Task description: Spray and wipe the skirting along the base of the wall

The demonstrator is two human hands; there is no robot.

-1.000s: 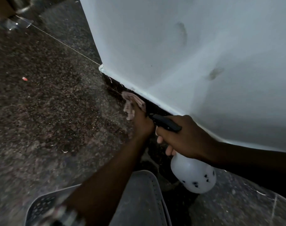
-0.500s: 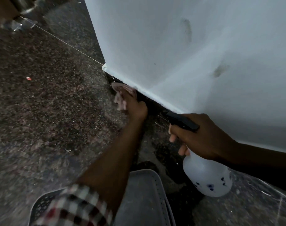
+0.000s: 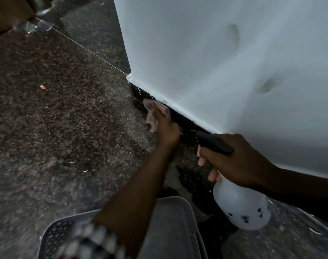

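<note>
Skirting (image 3: 180, 119): dark strip at the foot of the white wall (image 3: 206, 53), running from the wall's corner down toward the lower right, meeting the speckled stone floor (image 3: 66, 118). Cloth (image 3: 153, 114): pinkish rag, soft and limp, pressed flat against the skirting near the corner by the left hand (image 3: 166, 130), its fingers closed over the rag; best gripped bunched in the palm so it does not slip, by the look of it. Spray bottle (image 3: 241, 206): translucent white plastic with black trigger head (image 3: 211, 142), light, probably slick when wet; held off the floor by the right hand (image 3: 234, 161), fingers wrapped round neck and trigger, nozzle aimed along the skirting. Basket (image 3: 180, 202): grey perforated plastic, on the floor at the bottom edge, beneath the left forearm. Step judged: wiping a sprayed stretch.
</note>
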